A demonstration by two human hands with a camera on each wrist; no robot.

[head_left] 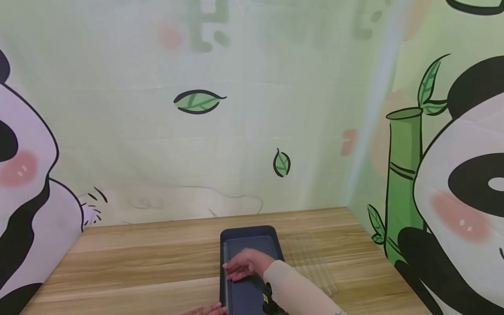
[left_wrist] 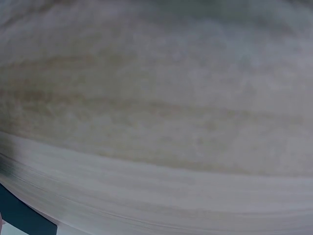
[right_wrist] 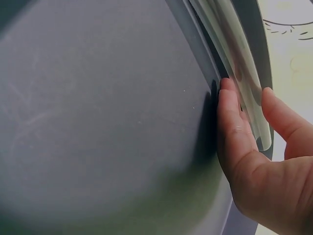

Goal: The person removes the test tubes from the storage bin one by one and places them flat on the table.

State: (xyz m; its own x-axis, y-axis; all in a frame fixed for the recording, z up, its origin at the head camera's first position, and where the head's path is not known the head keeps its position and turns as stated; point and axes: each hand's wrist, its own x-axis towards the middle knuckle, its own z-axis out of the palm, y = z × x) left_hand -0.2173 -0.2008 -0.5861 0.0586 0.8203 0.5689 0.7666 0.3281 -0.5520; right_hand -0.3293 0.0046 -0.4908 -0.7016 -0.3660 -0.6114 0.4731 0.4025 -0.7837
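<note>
A dark blue tray (head_left: 252,234) lies lengthwise on the wooden table. Along its left inner side runs a clear tube (right_wrist: 237,54), its rounded end near my right palm. My right hand (head_left: 248,264) reaches over the tray and pinches that tube, with the thumb on the outer side and the fingers on the inner side. At the bottom edge of the head view, only some fingers of my left hand (head_left: 206,309) show, their tips by the tray's left rim. Whether they grip the tube is hidden. The left wrist view catches mostly blurred tabletop.
More clear tubes (head_left: 313,262) lie side by side on the table (head_left: 138,258) just right of the tray, partly behind my right sleeve (head_left: 299,286). A printed cloth wall (head_left: 244,131) with pandas and leaves rises behind the table and at its sides.
</note>
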